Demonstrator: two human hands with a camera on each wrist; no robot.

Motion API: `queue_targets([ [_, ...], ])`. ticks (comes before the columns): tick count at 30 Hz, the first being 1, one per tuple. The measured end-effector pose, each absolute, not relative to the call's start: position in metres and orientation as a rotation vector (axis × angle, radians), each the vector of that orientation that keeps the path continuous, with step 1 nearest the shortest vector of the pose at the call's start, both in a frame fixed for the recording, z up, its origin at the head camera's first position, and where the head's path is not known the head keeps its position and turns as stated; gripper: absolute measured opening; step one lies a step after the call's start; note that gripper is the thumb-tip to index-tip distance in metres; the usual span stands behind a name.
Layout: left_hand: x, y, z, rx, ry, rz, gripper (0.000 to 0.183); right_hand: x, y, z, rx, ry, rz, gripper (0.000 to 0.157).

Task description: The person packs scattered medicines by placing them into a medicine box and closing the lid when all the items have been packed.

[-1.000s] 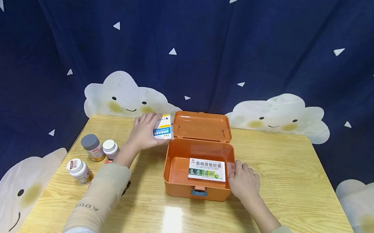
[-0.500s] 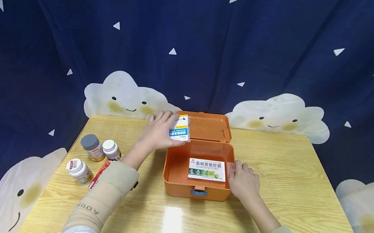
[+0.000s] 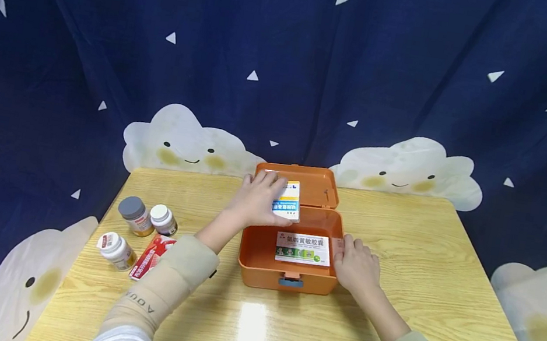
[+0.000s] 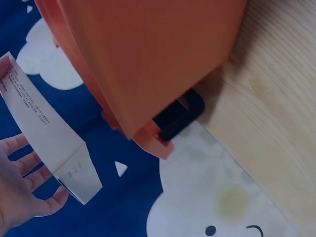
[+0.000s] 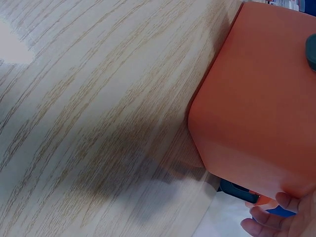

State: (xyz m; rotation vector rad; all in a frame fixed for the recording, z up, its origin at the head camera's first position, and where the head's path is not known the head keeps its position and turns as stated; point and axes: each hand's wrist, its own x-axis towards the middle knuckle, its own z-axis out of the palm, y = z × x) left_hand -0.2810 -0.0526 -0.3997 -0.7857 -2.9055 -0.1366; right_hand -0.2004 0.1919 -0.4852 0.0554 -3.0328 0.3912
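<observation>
My left hand (image 3: pixel 257 199) grips a white medicine carton (image 3: pixel 288 201) with blue and yellow bands, above the back left part of an orange storage case (image 3: pixel 257 278). In the left wrist view the carton (image 4: pixel 47 126) shows its pale printed edge, and the fingers (image 4: pixel 27 162) lie along it. The case's lid (image 3: pixel 321 185) is raised at the back. Inside lies a second medicine carton (image 3: pixel 303 249), white and green. At the right wall, my right hand (image 3: pixel 359 266) holds the case's rim, its fingers (image 5: pixel 269 219) down by the outer side (image 5: pixel 256 108).
To the left on the wooden table (image 3: pixel 424 264) are a grey-capped bottle (image 3: pixel 136 215), a white-capped bottle (image 3: pixel 163 219) and another white bottle (image 3: pixel 117 251). A red and white carton (image 3: pixel 151 258) lies beside them, partly behind the left sleeve. A dark blue curtain (image 3: pixel 291 49) hangs behind.
My left hand has carried the medicine carton rightward, from beside the case to above its opening. The red carton has come into view from behind the sleeve. My right hand stays in place.
</observation>
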Motion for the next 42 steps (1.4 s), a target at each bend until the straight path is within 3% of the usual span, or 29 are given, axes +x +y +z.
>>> queue_targets([
  [17,-0.276,-0.016,-0.413,-0.977,-2.961,0.033,0.088,-0.200,0.192,-0.485,0.053,-3.042,0.388,0.027],
  [42,-0.276,0.027,-0.432,-1.108,-3.096,0.297,0.097,-0.201,0.192,-0.486,0.049,-3.033,0.387,0.030],
])
